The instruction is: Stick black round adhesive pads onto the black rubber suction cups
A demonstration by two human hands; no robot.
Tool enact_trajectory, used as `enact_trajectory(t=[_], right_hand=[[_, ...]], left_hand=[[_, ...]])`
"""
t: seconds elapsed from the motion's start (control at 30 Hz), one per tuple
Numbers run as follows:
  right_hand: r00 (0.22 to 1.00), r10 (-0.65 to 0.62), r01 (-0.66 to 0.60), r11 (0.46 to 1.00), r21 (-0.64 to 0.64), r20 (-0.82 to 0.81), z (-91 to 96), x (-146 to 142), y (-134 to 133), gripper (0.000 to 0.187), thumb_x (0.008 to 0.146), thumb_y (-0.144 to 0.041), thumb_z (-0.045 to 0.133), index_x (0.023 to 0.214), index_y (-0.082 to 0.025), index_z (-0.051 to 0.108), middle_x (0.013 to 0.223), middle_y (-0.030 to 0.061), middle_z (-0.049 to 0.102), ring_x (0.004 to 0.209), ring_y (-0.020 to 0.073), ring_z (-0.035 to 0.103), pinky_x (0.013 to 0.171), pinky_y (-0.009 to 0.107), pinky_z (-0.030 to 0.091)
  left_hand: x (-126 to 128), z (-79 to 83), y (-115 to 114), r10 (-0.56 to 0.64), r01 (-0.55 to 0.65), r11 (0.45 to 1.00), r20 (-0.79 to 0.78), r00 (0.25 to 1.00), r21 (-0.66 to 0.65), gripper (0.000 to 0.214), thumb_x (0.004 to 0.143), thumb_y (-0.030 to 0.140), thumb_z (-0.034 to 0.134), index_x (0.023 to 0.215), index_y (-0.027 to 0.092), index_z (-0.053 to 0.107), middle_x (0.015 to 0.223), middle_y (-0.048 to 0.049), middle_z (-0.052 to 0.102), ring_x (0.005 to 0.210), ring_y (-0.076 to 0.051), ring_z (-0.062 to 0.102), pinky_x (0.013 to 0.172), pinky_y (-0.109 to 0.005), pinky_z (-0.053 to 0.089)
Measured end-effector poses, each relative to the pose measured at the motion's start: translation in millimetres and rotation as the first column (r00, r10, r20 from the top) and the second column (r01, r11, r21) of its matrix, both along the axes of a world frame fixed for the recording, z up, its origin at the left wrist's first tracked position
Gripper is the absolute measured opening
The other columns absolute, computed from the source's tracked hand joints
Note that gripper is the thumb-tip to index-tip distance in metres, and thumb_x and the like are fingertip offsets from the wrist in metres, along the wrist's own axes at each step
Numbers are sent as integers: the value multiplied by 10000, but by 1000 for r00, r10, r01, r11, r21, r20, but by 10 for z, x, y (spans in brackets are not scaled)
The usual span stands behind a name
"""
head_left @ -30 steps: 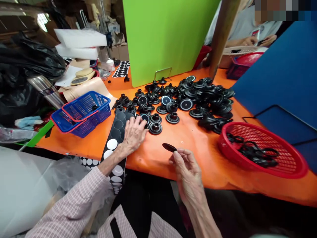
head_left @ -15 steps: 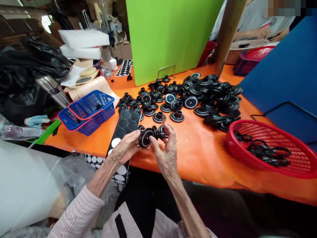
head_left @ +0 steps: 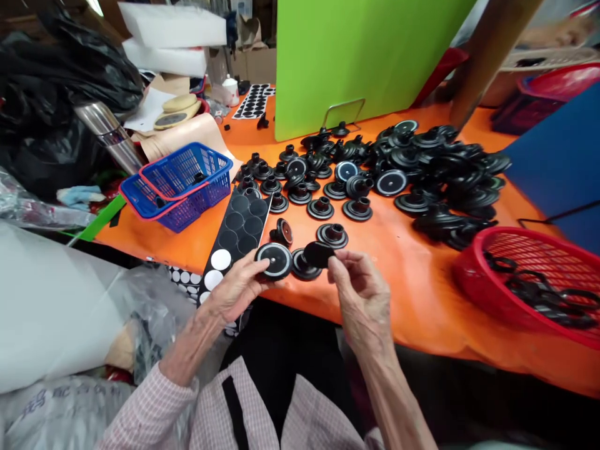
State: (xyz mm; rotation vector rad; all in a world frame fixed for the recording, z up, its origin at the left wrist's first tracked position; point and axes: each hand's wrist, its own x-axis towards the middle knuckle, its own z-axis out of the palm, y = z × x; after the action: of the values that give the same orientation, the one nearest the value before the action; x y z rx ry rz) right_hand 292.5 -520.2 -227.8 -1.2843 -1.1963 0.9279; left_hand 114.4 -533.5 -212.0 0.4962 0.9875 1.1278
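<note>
My left hand (head_left: 241,281) grips a round black flanged part (head_left: 281,262), its ringed flat face turned up toward me. Between the thumb and fingers of my right hand (head_left: 360,284) is a thin black disc (head_left: 319,255), held just right of that part and apart from it. Behind the disc, a flanged part (head_left: 304,267) sits on the orange table, partly hidden. Another stands upright (head_left: 332,235) beyond it, and one lies tipped on its side (head_left: 282,232). A sheet of round black stickers (head_left: 241,224), with white circles at its near end, lies beside my left hand.
A large heap of black flanged parts (head_left: 435,169) spreads across the back. To the right stands a red basket (head_left: 473,275) with black rings; to the left, a blue basket (head_left: 175,206). A green panel (head_left: 365,56) and a blue panel (head_left: 557,181) rise behind. A steel flask (head_left: 110,137) leans at left.
My right hand has drawn away to the right and now shows the black disc. The part in my left hand has turned its flat face upward. The view has shifted.
</note>
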Motion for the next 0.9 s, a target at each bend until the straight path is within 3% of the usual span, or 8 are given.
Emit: enact_trajectory(t=[0.13,0.27,0.47,0.67,0.9], right_hand=[[988,143,-146,987,-68,-53,-17,-38,-222,204,825,-407,624,896,-217,602,791,1,610,714,139,586,693,290,500],[973,191,-201,977,-66,-129,8,-77,-284,314,791,-355,675,1053,-259,533,672,-60,541,626,121,538,656,273,480],[926,173,-266,930,-253,-335,71,-117,-327,275,738,-443,712,748,-202,581,748,-14,529,689,116,510,689,258,454],[957,67,-133,966,-223,-282,-19,-246,-369,270,721,-446,714,707,-192,624,1061,57,545,1029,201,529,860,326,446],[969,26,-81,973,-215,-246,-54,-395,-418,256,769,-435,669,710,-186,650,1064,62,570,1020,203,547,891,367,443]], left_hand=[[4,-57,-64,-47,53,997,-100,994,60,301,765,222,706,1050,161,634,1029,-59,661,843,-163,639,722,-307,564],[-2,-57,-115,-68,77,995,-129,989,66,365,755,210,711,1106,164,620,1042,-64,648,882,-179,639,774,-360,581],[-21,-62,-197,-111,120,990,-119,987,79,396,768,200,701,1155,199,618,1138,-72,632,982,-215,644,814,-394,588],[-41,-69,-270,-112,123,989,-120,986,86,389,754,159,690,1137,214,650,1141,-66,627,997,-227,645,807,-391,591],[-37,-42,-287,-96,102,992,-84,992,70,400,728,124,681,1119,208,662,1217,-70,613,954,-216,665,796,-388,590]])
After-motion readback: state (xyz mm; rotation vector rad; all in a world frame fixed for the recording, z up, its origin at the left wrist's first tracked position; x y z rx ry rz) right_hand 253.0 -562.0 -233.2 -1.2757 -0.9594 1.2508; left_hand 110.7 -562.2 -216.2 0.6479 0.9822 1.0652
